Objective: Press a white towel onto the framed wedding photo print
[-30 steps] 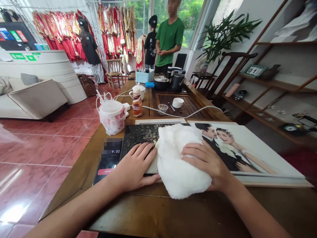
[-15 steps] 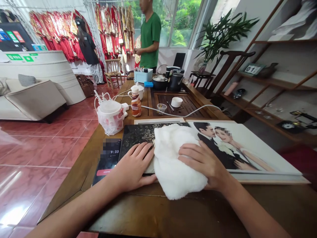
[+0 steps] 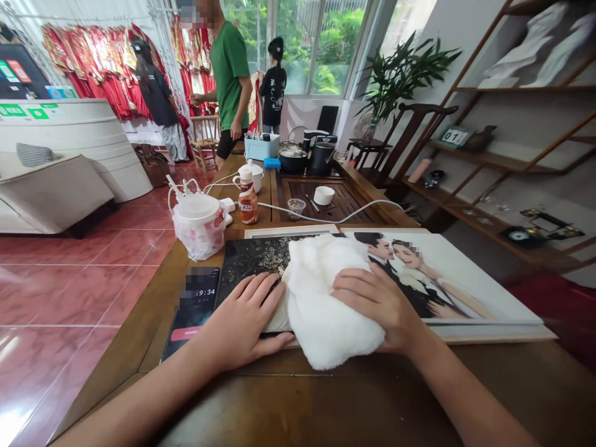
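Observation:
My left hand (image 3: 246,316) lies flat on the near part of a dark photo panel (image 3: 242,257) with a speckled light pattern, fingers stretched out and thumb along its front edge. A fluffy white cloth (image 3: 321,304) is bunched over the panel's right part and hangs past its front edge. Fingers of my right hand (image 3: 377,304) curl over the cloth's right side and hold it; its thumb is hidden. Right of the cloth, a large photo print (image 3: 470,273) of a couple lies flat, partly covered by my right hand.
A phone (image 3: 193,310) lies left of the panel. Behind stand a bagged tub (image 3: 198,223), a coffee bottle (image 3: 248,198), a lidded white cup (image 3: 254,176) and a white bowl (image 3: 323,195). A white cable (image 3: 363,208) crosses the wooden table (image 3: 298,410). Several people stand farther back.
The view has turned slightly to the right. The person in green has moved left, and another person in black now shows by the window. My hands and the cloth keep nearly the same place.

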Demonstrator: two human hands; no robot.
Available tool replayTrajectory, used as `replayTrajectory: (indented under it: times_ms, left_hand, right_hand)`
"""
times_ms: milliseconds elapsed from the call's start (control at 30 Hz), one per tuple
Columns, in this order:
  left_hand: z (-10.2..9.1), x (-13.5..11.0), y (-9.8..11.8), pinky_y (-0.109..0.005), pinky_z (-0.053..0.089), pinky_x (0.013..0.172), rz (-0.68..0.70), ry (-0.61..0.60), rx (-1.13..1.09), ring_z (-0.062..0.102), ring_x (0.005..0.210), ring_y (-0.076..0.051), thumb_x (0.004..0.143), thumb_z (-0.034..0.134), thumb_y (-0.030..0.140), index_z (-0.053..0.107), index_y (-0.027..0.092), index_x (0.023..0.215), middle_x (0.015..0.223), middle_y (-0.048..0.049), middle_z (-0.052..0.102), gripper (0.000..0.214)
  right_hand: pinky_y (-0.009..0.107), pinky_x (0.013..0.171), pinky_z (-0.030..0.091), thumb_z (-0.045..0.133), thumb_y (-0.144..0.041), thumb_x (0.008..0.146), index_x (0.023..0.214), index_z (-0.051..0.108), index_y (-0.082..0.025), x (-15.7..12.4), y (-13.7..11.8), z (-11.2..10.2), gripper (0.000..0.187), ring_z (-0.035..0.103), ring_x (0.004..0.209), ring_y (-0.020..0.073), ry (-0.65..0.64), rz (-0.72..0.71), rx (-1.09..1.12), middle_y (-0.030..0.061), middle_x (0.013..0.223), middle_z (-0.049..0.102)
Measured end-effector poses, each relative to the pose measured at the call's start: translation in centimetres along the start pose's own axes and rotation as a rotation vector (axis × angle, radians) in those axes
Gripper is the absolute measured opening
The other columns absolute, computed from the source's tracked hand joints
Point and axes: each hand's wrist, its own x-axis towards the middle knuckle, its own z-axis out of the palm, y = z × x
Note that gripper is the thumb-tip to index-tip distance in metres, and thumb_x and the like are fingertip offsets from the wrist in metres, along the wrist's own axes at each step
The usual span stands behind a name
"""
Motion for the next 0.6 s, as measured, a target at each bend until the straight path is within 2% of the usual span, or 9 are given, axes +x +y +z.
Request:
replayTrajectory:
  times_ms: [67,133,333,500,600]
  left_hand:
    - [0.05,-0.02,-0.05,-0.048,0.031,0.112,0.012,0.004,0.006,0.039,0.134,-0.033,0.092,0.048,0.057,0.038,0.011,0.142,0.146,-0.0168,0.042,0.069]
    - [0.11,-0.06,-0.11,-0.048,0.033,0.111,0.022,0.014,0.006,0.040,0.134,-0.033,0.090,0.052,0.055,0.039,0.012,0.141,0.145,-0.0161,0.044,0.068]
    - [0.11,0.01,-0.12,-0.049,0.034,0.111,0.012,0.033,0.002,0.042,0.133,-0.033,0.092,0.047,0.058,0.039,0.012,0.142,0.145,-0.0169,0.045,0.068]
    - [0.21,-0.12,-0.24,-0.048,0.035,0.111,0.027,0.054,-0.003,0.042,0.133,-0.032,0.090,0.052,0.056,0.040,0.014,0.141,0.144,-0.0153,0.047,0.067]
    - [0.22,-0.16,-0.24,-0.048,0.035,0.111,0.023,0.062,-0.012,0.042,0.133,-0.032,0.091,0.050,0.058,0.040,0.014,0.141,0.144,-0.0150,0.047,0.067]
  right_hand:
    - [0.043,0.097,0.028,0.026,-0.057,0.096,0.105,0.061,-0.018,0.05,-0.17,0.12,0.053,0.061,0.101,0.0255,0.043,-0.021,0.028,0.0092,0.098,0.070]
    - [0.043,0.099,0.027,0.022,-0.056,0.097,0.105,0.062,-0.019,0.14,-0.39,0.23,0.054,0.061,0.101,0.0237,0.051,-0.048,0.073,0.0075,0.097,0.071]
    - [0.044,0.094,0.031,0.040,-0.049,0.092,0.110,0.061,-0.018,0.11,-0.01,-0.18,0.042,0.060,0.105,0.0274,-0.013,0.000,0.012,0.0112,0.104,0.069]
    - [0.044,0.098,0.028,0.030,-0.054,0.095,0.110,0.062,-0.019,0.18,-0.18,0.06,0.050,0.061,0.106,0.0258,0.019,-0.026,0.076,0.0090,0.104,0.070]
    - [0.044,0.096,0.030,0.036,-0.050,0.094,0.114,0.061,-0.018,0.19,0.04,-0.19,0.045,0.059,0.109,0.0276,-0.041,-0.007,0.048,0.0110,0.109,0.069]
